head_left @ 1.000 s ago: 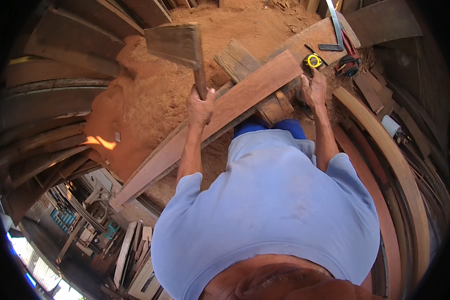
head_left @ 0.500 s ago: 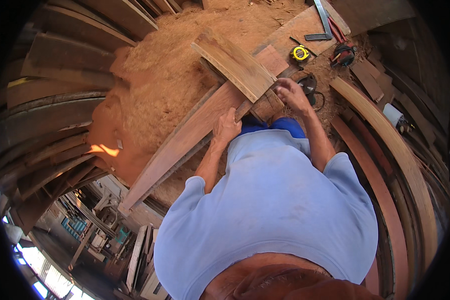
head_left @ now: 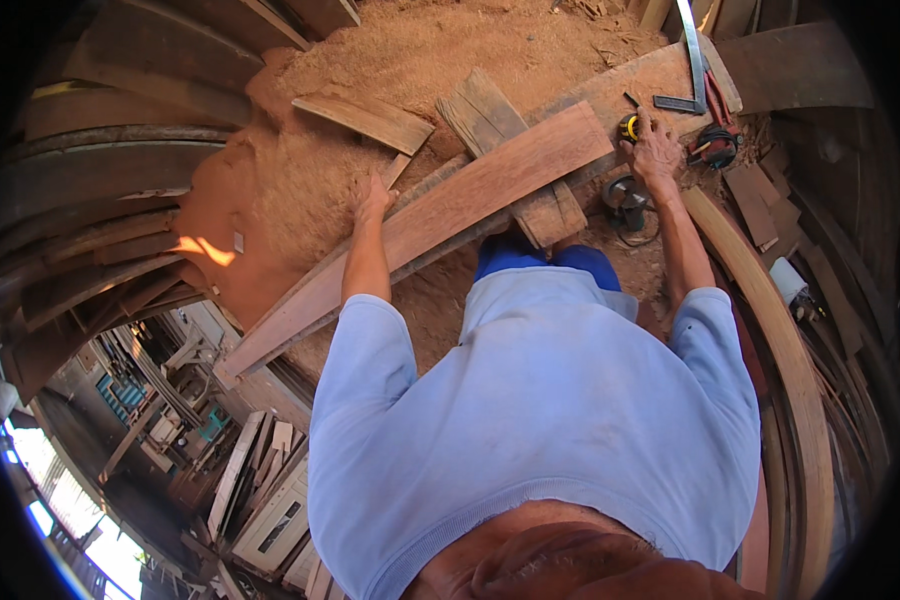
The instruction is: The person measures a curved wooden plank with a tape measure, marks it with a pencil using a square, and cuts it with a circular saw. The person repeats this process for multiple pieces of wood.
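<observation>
My left hand [head_left: 373, 200] is closed on the lower end of a narrow wooden strip [head_left: 398, 168], which meets a short wide board [head_left: 365, 120] above the sawdust. My right hand [head_left: 656, 155] reaches out with its fingers spread over a yellow and black tape measure [head_left: 627, 127], partly covering it; a firm grip does not show. A long reddish plank [head_left: 450, 195] lies diagonally in front of me, narrowing toward the lower left. Under it crosses a rough wooden block [head_left: 550, 215].
A metal square [head_left: 682, 103] and a red-handled tool [head_left: 718, 143] lie beyond my right hand. A dark round power tool [head_left: 625, 195] sits below it. Long curved-looking boards [head_left: 790, 360] line the right, stacked boards [head_left: 140, 150] the left. Sawdust [head_left: 300, 180] covers the floor.
My left hand has carried the short board off the plank to the left. My right hand has let go of its side and moved right to the tape measure.
</observation>
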### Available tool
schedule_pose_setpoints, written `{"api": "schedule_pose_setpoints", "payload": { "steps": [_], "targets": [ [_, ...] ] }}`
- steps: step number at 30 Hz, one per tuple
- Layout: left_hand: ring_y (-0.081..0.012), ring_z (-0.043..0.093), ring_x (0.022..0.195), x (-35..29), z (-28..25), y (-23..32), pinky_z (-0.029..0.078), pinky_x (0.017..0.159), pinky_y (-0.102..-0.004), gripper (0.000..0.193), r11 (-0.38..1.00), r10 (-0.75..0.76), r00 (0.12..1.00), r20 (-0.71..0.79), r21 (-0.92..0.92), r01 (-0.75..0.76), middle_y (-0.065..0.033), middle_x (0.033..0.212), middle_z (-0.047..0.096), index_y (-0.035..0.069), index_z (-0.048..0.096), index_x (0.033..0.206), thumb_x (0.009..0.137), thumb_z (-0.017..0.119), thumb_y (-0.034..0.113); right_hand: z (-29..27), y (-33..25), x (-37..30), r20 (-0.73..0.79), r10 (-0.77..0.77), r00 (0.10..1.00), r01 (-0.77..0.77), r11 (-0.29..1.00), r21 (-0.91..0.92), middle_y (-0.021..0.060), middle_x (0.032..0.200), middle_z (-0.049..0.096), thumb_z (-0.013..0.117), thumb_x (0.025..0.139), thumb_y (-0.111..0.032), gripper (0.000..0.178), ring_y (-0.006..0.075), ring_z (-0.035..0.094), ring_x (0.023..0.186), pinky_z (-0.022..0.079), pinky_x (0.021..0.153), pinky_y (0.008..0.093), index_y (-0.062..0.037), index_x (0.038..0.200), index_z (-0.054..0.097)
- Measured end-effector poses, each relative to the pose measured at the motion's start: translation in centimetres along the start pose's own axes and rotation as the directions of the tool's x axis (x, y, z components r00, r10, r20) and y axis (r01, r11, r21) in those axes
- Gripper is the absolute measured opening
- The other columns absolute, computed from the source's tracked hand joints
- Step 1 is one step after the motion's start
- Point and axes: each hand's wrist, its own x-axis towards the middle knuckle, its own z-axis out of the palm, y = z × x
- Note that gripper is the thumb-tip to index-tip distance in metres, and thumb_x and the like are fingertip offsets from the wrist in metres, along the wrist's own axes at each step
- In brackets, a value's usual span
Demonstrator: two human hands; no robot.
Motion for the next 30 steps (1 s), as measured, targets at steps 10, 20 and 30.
{"api": "schedule_pose_setpoints", "payload": {
  "steps": [10,20,30],
  "targets": [
    [-0.0606,0.014,0.154,-13.7,6.0,9.2,0.018,0.123,-0.0680,0.084,0.897,0.260,0.860,-0.439,-0.220,-0.383,-0.0407,0.168,0.013,0.011,0.032,0.166,0.096,0.066,0.044,-3.9,4.7,-6.6,0.276,-0.191,0.942,-0.304,-0.138,0.942,0.0201,0.139,0.062,0.073,0.098,-0.030,0.070,0.0320,0.070,0.118,0.061,0.092,0.0486,-0.0042,0.156,0.043],
    [-0.0337,0.074,0.102,-21.4,3.4,16.8,0.057,0.096,-0.0478,0.051,-0.178,0.622,0.768,0.153,-0.927,0.329,-0.0185,0.120,0.074,0.003,0.062,0.139,0.107,0.060,0.043,-8.5,-7.2,-12.9,0.455,-0.546,0.704,-0.271,0.385,0.882,0.0066,0.113,0.069,0.070,0.102,-0.034,0.044,0.0166,0.070,0.096,0.057,0.078,0.0319,-0.0081,0.136,0.060],
    [-0.0245,0.068,0.112,-21.3,8.8,11.1,0.056,0.097,-0.0447,0.048,-0.565,0.788,0.616,-0.007,-0.407,0.718,-0.0068,0.121,0.070,0.014,0.064,0.133,0.096,0.075,0.042,-5.0,-16.0,-17.9,0.233,-0.842,0.487,0.442,0.467,0.766,0.0267,0.129,0.060,0.066,0.097,-0.031,0.049,0.0445,0.060,0.121,0.048,0.104,0.0499,-0.0041,0.136,0.053]
  ]
}}
